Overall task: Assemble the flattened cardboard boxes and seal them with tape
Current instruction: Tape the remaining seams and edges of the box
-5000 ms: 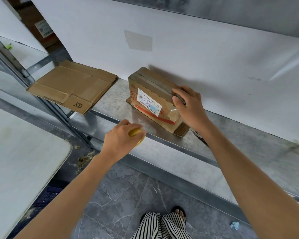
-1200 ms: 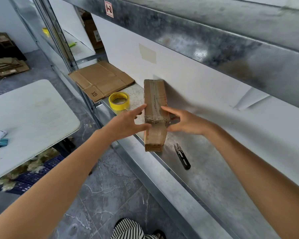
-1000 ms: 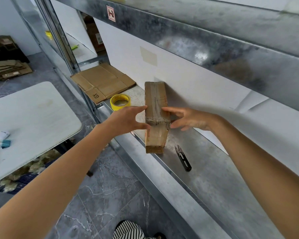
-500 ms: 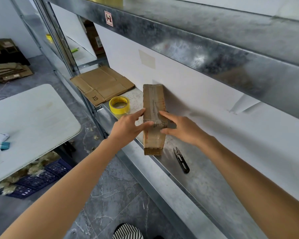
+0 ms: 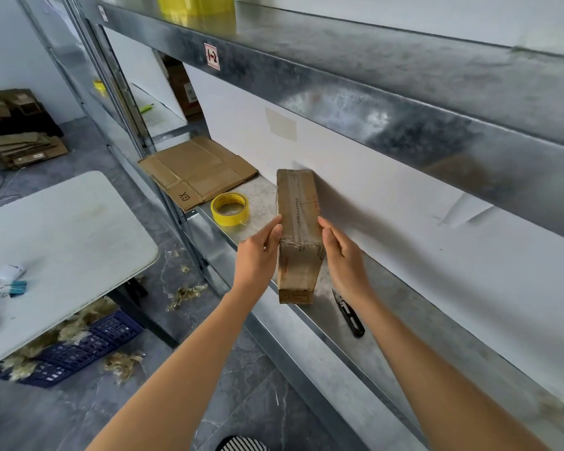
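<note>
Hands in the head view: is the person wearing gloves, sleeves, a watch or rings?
No. The left hand and right hand are bare, both forearms uncovered as far as the frame shows: no gloves, sleeves, watch or rings visible. Only a black-and-white striped garment shows, at the bottom edge.

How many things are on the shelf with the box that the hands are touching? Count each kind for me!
Taped box: 1
Flat cardboard: 1
Tape roll: 1
Snips: 1
Total: 4
</note>
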